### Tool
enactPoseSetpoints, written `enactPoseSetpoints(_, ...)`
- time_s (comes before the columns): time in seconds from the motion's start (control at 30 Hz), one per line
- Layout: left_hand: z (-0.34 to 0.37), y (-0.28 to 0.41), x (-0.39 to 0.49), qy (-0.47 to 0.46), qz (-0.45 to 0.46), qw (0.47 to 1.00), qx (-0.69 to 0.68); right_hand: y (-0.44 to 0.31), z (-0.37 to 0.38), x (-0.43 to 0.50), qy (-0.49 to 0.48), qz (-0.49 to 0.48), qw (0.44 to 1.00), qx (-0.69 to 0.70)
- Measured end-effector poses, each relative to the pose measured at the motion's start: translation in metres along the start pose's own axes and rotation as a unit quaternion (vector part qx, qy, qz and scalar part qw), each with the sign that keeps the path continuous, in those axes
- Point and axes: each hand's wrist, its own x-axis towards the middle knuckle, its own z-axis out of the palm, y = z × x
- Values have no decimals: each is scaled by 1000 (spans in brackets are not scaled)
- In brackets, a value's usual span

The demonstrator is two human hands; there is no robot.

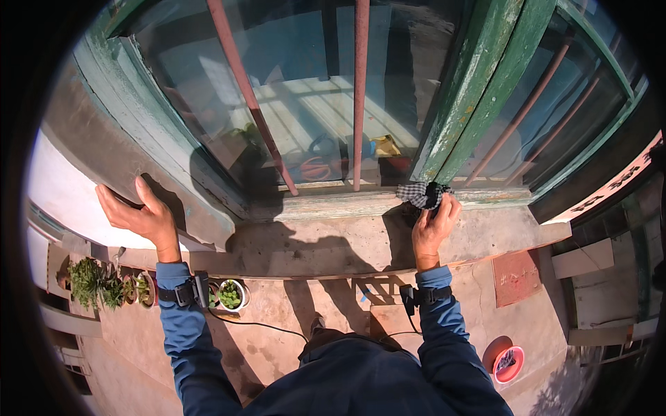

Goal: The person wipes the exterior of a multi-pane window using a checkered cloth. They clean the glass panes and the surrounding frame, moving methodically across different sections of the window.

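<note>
My right hand (436, 227) grips a black-and-white checked cloth (414, 194), pressed to the bottom of the window frame (333, 206) where the green wooden mullion (476, 99) meets the lower rail. The frame's paint is worn and flaking. My left hand (136, 216) holds nothing; its fingers are apart, beside the plastered window reveal at the left. Whether it touches the wall I cannot tell. Behind reddish metal bars (361, 93), the glass pane (296, 57) shows reflections and items inside.
Below the frame runs a concrete sill (322, 249). Potted plants (230, 295) stand on the ground at the left. At the lower right are a pink basin (508, 365) with something dark in it and a red mat (516, 278). Cables hang from both wrist devices.
</note>
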Motion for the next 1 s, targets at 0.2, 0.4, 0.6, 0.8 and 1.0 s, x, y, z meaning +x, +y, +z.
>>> enactPoseSetpoints(0.2,3,-6,-5,-9,-44,998,-47,-31,-13,-9,-58,7,998,-19)
enactPoseSetpoints(0.4,2,-5,-14,-14,-85,994,-72,-56,26,-6,20,23,995,-98)
enactPoseSetpoints(0.6,4,-9,-14,6,-73,990,-118,-63,42,-41,-27,78,978,-190)
enactPoseSetpoints(0.8,6,-14,-20,0,-57,991,-125,-82,74,-40,-50,240,963,-114)
enactPoseSetpoints(1.0,4,-14,-20,6,-57,991,-121,-172,81,-63,-219,150,963,40)
